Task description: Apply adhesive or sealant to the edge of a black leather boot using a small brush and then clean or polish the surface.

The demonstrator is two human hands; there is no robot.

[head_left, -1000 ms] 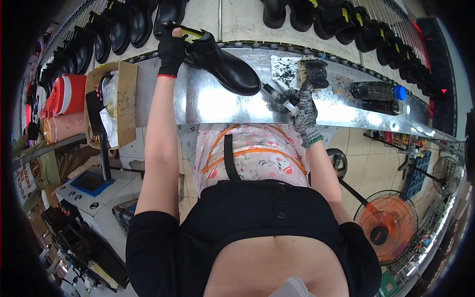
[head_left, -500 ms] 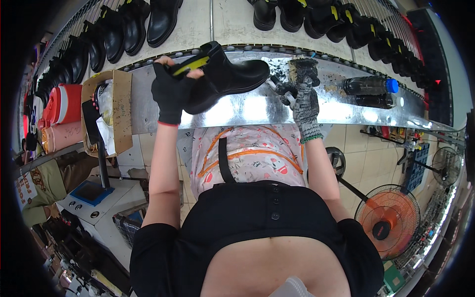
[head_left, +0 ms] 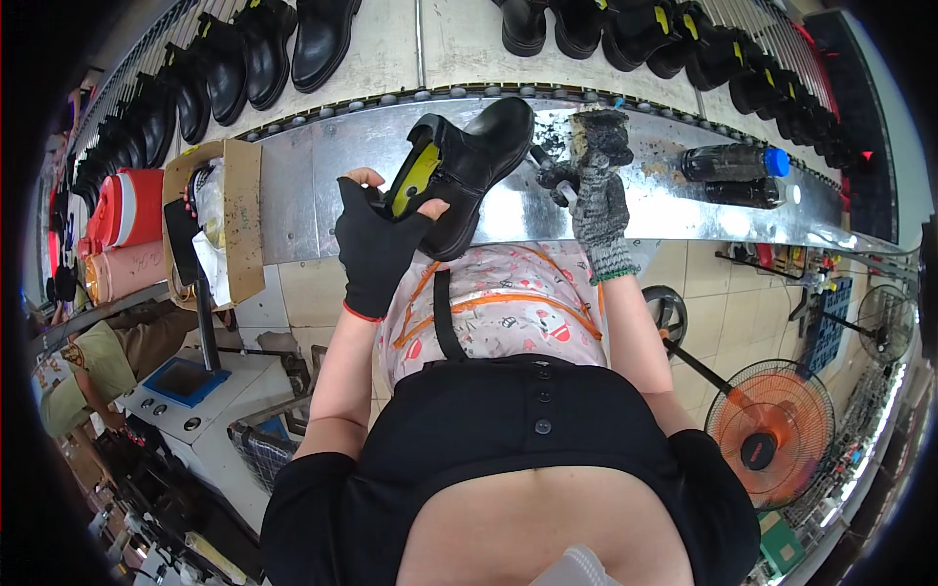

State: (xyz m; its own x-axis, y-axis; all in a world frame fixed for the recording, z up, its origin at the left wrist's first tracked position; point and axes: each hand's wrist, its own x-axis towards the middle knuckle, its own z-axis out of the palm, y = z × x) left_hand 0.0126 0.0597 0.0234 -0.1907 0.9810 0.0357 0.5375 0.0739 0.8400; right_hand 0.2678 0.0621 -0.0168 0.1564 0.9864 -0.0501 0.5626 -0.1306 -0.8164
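In the head view, your left hand (head_left: 376, 244), in a black fingerless glove, is closed around the boot (head_left: 459, 171) at its open collar, with the thumb on the yellow lining. The boot is lifted and tilted just above the metal bench (head_left: 293, 186), toe pointing away from you and to the right. Your right hand (head_left: 598, 195), in a grey knitted glove, is just right of the boot; its fingers are wrapped around a small tool or brush with a pale handle, whose dark tip is very near the toe side of the boot, but you cannot tell if it touches. I judge the boot to be rather heavy and stiff at the sole and toe, softer at the collar, with smooth black leather that may slip, so the collar and heel are the better places to hold. A dirty pot (head_left: 601, 132) stands right of the boot, and two dark bottles (head_left: 733, 171) lie further right. More boots (head_left: 244, 59) stand in a row beyond the bench.
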